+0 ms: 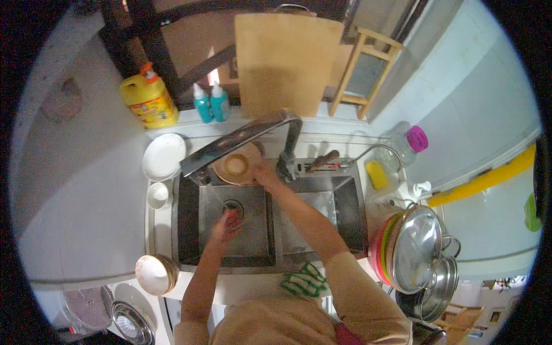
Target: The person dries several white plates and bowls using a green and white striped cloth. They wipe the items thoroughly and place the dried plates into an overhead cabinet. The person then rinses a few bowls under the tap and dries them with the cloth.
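Note:
My right hand (261, 173) grips the rim of a pale bowl (224, 171) behind the sink, partly beneath the spout of the faucet (241, 144). A tan ring shows in the bowl's middle; whether that is its inside or its foot I cannot tell. Over the left basin of the steel double sink (254, 241) hangs my left hand (228, 225), holding nothing, fingers loosely apart near the drain (233, 208). A faint streak, apparently water, falls from the spout. My right forearm crosses the right basin (297, 233).
To the left stand a white plate (164, 156), a white cup (158, 196) and stacked bowls (155, 274). A yellow sponge (376, 174), metal lid (416, 248) and colored basins (379, 254) are at right. A green-striped cloth (305, 280) lies in front; a wooden board (284, 60) leans behind.

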The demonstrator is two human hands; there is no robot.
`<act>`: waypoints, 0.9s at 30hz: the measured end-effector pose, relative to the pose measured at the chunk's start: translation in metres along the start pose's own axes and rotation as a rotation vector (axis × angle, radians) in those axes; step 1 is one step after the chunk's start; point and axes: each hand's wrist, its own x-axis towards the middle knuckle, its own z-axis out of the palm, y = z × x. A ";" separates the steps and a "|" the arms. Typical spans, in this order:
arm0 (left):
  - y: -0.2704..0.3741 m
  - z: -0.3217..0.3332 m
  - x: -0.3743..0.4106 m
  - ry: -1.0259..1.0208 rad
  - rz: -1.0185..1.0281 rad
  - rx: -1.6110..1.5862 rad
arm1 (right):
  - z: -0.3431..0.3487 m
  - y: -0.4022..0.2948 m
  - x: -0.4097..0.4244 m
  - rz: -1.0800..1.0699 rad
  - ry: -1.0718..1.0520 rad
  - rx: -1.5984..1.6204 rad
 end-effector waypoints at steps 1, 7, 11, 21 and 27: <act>0.001 -0.015 -0.012 0.064 0.015 -0.024 | 0.041 -0.033 0.006 0.214 0.053 0.043; 0.000 -0.043 -0.012 0.082 0.049 -0.041 | 0.077 -0.019 0.054 0.226 0.067 -0.041; -0.001 -0.048 0.006 0.068 -0.013 -0.082 | 0.054 0.019 0.076 0.200 0.058 -0.481; 0.000 -0.055 0.001 -0.038 0.106 -0.099 | 0.091 -0.051 0.034 0.454 0.282 0.224; -0.002 -0.058 0.010 0.036 0.003 -0.238 | 0.087 -0.035 0.030 0.448 0.305 0.277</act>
